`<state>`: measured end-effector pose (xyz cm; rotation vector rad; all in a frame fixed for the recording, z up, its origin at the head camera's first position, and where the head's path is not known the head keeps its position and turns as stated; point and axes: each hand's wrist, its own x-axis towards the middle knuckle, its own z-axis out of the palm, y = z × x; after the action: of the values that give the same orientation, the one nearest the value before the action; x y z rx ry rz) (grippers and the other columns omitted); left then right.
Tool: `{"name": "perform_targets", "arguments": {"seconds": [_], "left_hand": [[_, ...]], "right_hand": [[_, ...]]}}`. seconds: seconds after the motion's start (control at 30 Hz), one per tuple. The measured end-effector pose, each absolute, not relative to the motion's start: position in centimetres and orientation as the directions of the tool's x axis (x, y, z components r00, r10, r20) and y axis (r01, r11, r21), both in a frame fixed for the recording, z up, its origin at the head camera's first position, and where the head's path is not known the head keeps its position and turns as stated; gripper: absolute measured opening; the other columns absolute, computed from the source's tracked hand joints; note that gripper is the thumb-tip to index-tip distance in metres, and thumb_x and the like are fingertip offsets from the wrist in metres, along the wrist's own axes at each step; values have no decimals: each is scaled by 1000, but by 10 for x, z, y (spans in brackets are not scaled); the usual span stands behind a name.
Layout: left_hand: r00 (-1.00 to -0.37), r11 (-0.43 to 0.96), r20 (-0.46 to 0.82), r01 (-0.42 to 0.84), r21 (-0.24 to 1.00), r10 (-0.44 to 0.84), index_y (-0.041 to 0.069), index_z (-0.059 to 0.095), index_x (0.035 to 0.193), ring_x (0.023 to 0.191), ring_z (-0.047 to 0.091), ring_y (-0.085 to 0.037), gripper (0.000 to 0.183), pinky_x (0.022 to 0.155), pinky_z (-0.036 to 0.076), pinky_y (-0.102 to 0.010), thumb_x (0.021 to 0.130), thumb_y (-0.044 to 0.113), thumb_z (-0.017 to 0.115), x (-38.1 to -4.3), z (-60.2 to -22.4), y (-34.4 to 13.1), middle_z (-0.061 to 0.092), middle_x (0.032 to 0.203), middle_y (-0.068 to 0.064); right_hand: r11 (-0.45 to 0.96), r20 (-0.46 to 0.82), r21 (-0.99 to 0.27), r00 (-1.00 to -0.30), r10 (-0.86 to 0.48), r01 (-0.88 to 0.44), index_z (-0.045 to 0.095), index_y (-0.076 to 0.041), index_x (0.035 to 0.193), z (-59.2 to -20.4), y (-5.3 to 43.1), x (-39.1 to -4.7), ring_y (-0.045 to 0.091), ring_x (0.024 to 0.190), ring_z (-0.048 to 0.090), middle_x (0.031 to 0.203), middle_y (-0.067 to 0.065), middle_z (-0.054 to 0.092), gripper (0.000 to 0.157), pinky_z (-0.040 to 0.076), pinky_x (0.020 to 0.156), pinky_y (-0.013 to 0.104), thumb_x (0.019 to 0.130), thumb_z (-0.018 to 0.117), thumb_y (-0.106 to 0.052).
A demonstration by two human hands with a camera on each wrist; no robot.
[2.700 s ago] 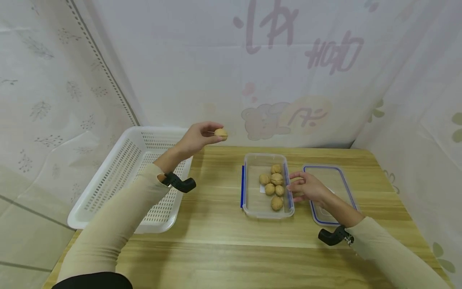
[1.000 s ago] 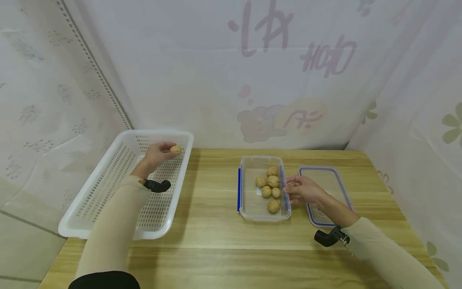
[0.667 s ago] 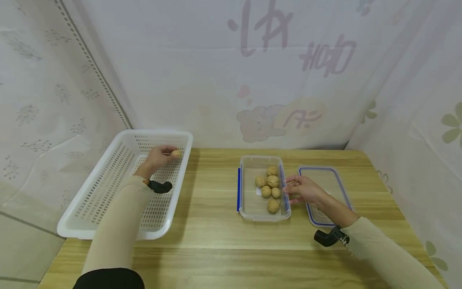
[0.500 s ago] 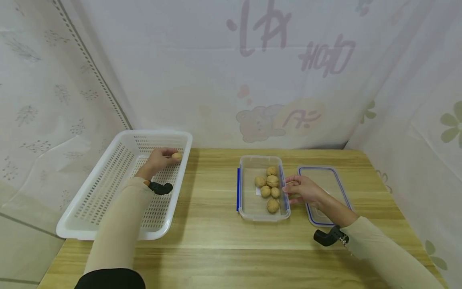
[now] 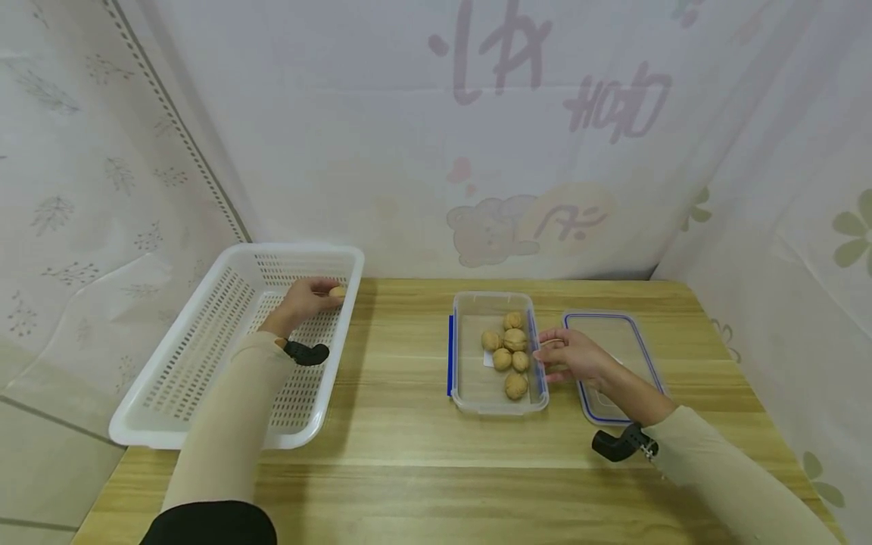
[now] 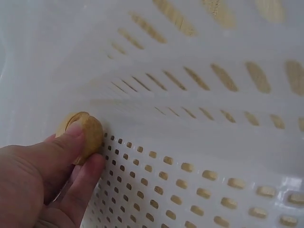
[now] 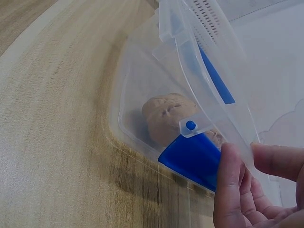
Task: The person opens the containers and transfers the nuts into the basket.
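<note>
Inside the white perforated plastic basket point(image 5: 146, 437), my left hand point(image 5: 303, 304) pinches a walnut point(image 5: 337, 291) near the right wall. The left wrist view has the thumb over the walnut point(image 6: 90, 138) and the fingers beneath it, close above the basket's slotted floor. My right hand point(image 5: 574, 356) holds the right side of a clear plastic food container point(image 5: 473, 393) with blue clips. In the right wrist view the thumb lies at the container's rim and the fingers on its outer wall, beside a lowered blue clip point(image 7: 192, 161). Several walnuts point(image 5: 515, 340) lie inside the container.
The container's clear lid point(image 5: 609, 341) with a blue seal lies on the wooden table point(image 5: 422, 446), right of the container and partly under my right forearm. Patterned white cloth point(image 5: 381, 151) hangs behind the table and at both sides.
My left hand has carried the walnut leftward from above the table's back edge into the basket, then lowered it slightly toward the right wall. My right hand stays on the container.
</note>
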<state>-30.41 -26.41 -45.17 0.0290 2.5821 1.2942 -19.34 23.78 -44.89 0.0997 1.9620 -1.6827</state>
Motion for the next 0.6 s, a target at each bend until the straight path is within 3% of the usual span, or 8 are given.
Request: {"name": "perform_targets", "arguments": {"seconds": [0.6], "left_hand": [[-979,563,-172,-84,822,105,-8,49,144,129,51,-41,49,105,48,-48,101,12,65,-305,-455,-256,51,141,-30]], "right_hand": [[209,-449,-891,-848,-281,402,41,7,134,-453,239,-195,13,86,61,99,4,59,41,61,73,30,100,62,-3]]}}
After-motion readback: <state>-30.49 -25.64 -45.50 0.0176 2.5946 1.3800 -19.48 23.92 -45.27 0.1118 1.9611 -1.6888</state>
